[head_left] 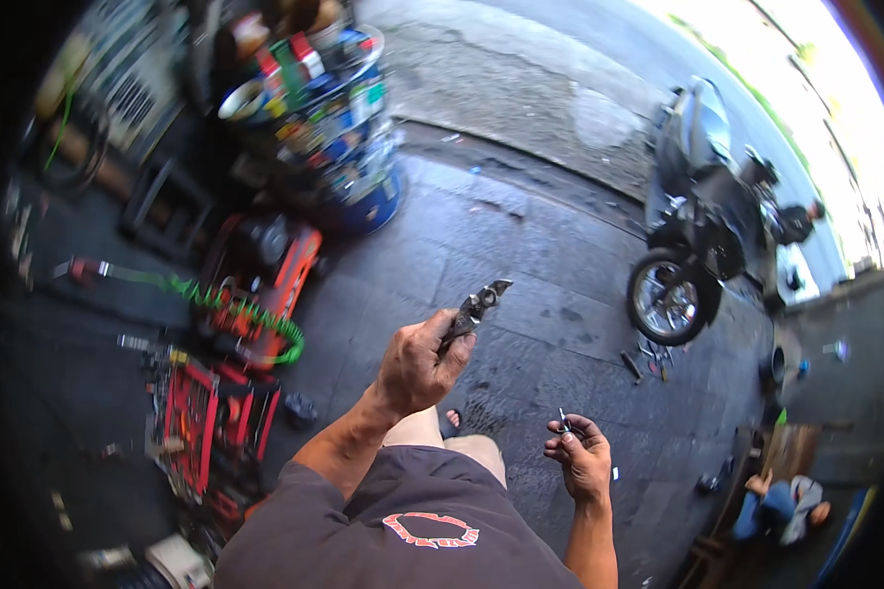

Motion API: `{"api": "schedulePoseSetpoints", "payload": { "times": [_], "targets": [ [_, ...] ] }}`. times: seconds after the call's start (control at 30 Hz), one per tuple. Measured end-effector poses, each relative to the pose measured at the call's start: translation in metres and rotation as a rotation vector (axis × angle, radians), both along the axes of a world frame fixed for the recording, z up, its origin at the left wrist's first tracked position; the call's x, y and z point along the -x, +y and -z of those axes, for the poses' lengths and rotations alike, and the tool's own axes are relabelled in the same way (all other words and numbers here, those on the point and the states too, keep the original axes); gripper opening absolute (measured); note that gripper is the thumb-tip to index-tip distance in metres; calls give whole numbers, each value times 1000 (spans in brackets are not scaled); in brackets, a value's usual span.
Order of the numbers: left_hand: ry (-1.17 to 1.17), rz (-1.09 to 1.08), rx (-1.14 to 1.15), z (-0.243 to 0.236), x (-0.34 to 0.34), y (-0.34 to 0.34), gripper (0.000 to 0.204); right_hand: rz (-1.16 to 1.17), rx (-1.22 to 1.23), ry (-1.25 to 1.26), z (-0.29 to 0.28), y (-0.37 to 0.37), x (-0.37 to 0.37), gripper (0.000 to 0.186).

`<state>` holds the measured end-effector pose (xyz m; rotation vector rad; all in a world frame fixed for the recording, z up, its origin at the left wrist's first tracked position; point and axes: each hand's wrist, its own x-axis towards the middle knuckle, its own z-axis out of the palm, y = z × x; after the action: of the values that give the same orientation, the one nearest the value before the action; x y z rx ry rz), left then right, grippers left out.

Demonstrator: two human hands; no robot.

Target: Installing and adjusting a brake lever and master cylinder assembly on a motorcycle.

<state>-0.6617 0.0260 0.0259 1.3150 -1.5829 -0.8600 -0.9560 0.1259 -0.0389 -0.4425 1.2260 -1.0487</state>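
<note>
A dark metal tool (477, 306), which looks like pliers or cutters, is gripped in the left hand (417, 365), its working end pointing up and away from the body. The left fingers are wrapped around it with the thumb pressed along the near side, probably so that the head is left uncovered and steered firmly; whether its jaws are parted cannot be told. A small bright pin-like piece (563, 419) is pinched between the thumb and fingertips of the right hand (584, 459), a light hold that seems suited to so slim a part, with one end left exposed. Both are held in front of the torso, well apart, above the paved floor (530, 368). Loose tools (632, 367) are laid near the front wheel (668, 297) of a motorcycle (709, 224), presumably for easy reach there, while a red tool case (209, 422) is set at the left, near a coiled green hose (296, 344).
</note>
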Motion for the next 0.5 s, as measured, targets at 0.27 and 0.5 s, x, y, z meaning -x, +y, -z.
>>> {"api": "schedulePoseSetpoints", "payload": {
  "times": [0.27, 0.5],
  "targets": [
    [60, 421, -252, 4, 212, -169, 21, 531, 194, -2, 11, -85, 154, 14],
    [61, 900, -487, 36, 411, -306, 32, 852, 263, 14, 28, -185, 288, 15]
  ]
}}
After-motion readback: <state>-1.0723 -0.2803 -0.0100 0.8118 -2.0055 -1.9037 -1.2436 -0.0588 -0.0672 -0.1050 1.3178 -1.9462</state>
